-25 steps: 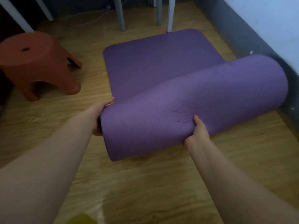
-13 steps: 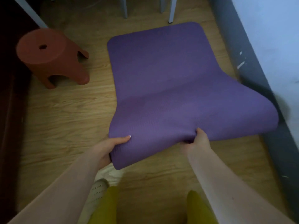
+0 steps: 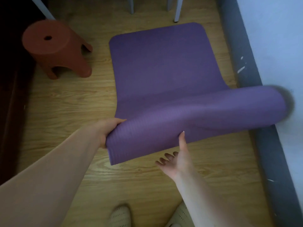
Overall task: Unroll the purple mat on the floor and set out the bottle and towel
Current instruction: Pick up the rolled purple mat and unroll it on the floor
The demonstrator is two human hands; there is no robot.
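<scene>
The purple mat [image 3: 164, 69] lies partly flat on the wooden floor, its far end near the chair legs. Its near end curls up in a loose roll that reaches right to the wall. My left hand [image 3: 107, 129] grips the left corner of that raised near edge. My right hand [image 3: 176, 158] is below the edge with fingers spread; only its thumb touches the mat's front face. No bottle or towel is in view.
A red-brown plastic stool [image 3: 54, 48] stands left of the mat. Pale furniture legs [image 3: 177, 9] stand beyond the mat's far end. A grey skirting board [image 3: 255, 112] and white wall run along the right. My two light shoes [image 3: 120, 217] are at the bottom.
The mat's near end has lifted and curled up again toward the right wall. My right hand has let go of the edge and opened below it. My left hand keeps its grip.
</scene>
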